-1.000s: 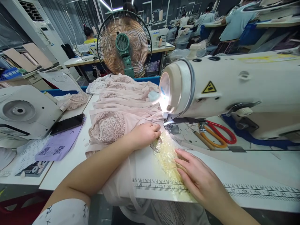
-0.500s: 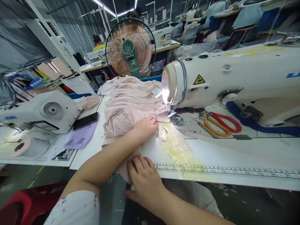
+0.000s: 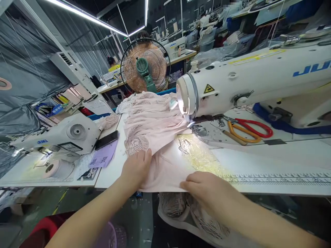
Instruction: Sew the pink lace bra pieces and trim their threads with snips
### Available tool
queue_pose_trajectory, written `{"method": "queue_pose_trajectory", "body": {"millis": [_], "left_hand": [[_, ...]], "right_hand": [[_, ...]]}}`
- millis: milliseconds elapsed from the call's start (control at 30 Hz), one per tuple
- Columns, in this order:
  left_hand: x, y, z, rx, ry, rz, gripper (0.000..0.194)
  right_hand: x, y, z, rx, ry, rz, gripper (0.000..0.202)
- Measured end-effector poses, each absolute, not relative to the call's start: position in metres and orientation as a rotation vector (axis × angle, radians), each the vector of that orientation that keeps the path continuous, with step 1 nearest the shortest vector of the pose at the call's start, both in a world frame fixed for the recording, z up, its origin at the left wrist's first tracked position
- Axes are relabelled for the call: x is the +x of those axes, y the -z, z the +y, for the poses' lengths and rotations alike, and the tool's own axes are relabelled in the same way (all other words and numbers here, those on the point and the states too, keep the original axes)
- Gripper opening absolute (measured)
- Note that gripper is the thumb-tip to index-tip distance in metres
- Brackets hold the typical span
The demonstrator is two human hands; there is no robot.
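Our left hand (image 3: 136, 168) has its fingers (image 3: 141, 155) clamped on the pale pink fabric (image 3: 165, 168), w/ the thumb on top, nr the fabric's left side. Our right hand (image 3: 204, 186) pinches the same fabric at its lower right, just by the front edge of the desk (image 3: 113, 167), fingertips together on the cloth. Btwn our hands the fabric lies spread, its lower part at the desk's front edge & its upper part running up toward the needle end of the big sewing machine (image 3: 227, 86), on the right. Behind it, a pile of pink lace garments (image 3: 150, 110) covers the desk toward the back edge. R of the fabric there's a crinkly yellow sheet (image 3: 204, 158), & a ruler strip (image 3: 279, 179) runs along the front edge to the right-hand side. Scissors (image 3: 250, 129) w/ red & orange handles lie under the big machine's arm. Over on the left: a black phone (image 3: 106, 139) partly on a purple paper (image 3: 104, 155), a 2nd sewing machine (image 3: 80, 132), & a white thread cone (image 3: 59, 168) on its side below it. More lace pieces (image 3: 173, 203) hang below the front edge, nr our lap. At the back, beyond the pile, stands a big round fan (image 3: 146, 65) w/ a green motor.
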State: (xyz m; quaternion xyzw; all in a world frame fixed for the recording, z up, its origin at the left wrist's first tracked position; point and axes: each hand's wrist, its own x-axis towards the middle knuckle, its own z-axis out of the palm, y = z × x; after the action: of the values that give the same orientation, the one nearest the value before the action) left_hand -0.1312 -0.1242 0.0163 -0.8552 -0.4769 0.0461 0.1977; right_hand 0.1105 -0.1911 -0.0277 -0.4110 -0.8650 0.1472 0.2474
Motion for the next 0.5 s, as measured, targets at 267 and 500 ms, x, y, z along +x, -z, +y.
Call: {"method": "queue_pose_trajectory", "body": {"millis": [267,500], "left_hand": [[-0.123,-0.097,-0.060,-2.840,-0.334,-1.875,0.035],[-0.116,-0.078,-0.020,-2.267,-0.573,-1.882,0.024]], "right_hand": [[0.182,-0.013,-0.154,-1.324,-0.831,-2.632,0.026],[0.126,0.020,-0.114,-1.887,0.047,-2.270,0.028]]}}
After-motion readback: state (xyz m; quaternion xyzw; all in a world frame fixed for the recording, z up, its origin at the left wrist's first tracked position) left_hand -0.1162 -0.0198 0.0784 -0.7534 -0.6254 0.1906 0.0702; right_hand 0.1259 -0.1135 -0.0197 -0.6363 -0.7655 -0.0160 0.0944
